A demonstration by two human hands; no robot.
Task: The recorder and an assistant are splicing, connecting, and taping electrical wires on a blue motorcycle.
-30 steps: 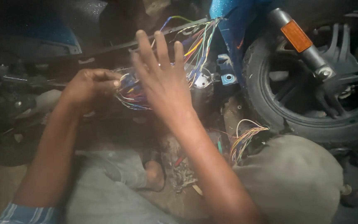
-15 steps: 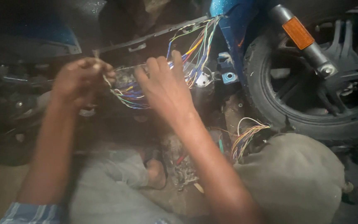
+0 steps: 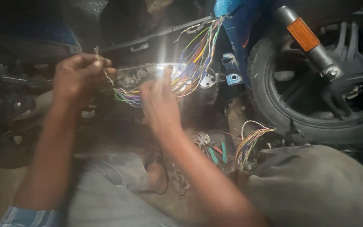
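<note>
Two hands on wire bundle (image 3: pixel 181 80): left hand (image 3: pixel 80 75) pinches strands, right hand (image 3: pixel 160 103) grips beside.

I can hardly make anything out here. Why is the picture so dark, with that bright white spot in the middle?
Head view: dim all over, upper left near black; a white glare flares beside the right hand, washing out part of the coloured wires; the left hand looks slightly motion-blurred; the wheel stays fairly sharp.
</note>
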